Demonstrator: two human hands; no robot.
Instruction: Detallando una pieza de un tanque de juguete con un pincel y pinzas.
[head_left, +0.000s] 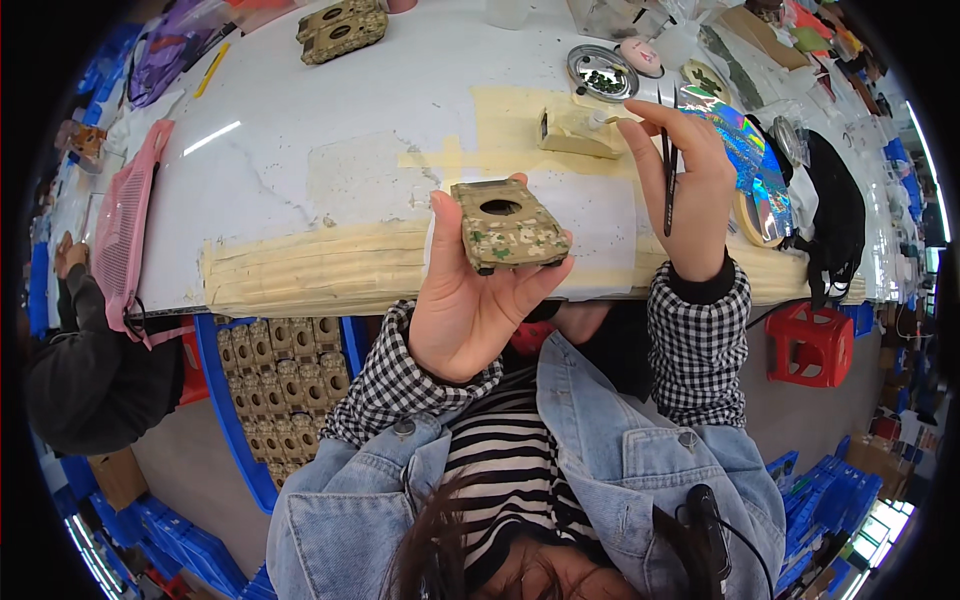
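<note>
Holding a camouflage-patterned shell part [505,227] with a round hole in its top face, the left hand [470,300] closes its fingers around the lower edge, above the near rim of the counter [330,170]. The right hand [690,190], at three o'clock from the part and just beside it, pinches thin black tweezers [667,185], tips pointing down; the part's long axis runs roughly ten to four o'clock.

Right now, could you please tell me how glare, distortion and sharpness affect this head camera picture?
Head view: strong fisheye bend, so the white worktable edge curves and the corners go black; streaks of lamp glare sit on the tabletop; the camouflage-patterned plastic shell with a round hole in the left hand is sharp, as is the thin dark tool in the right hand; rim objects smear.
</note>
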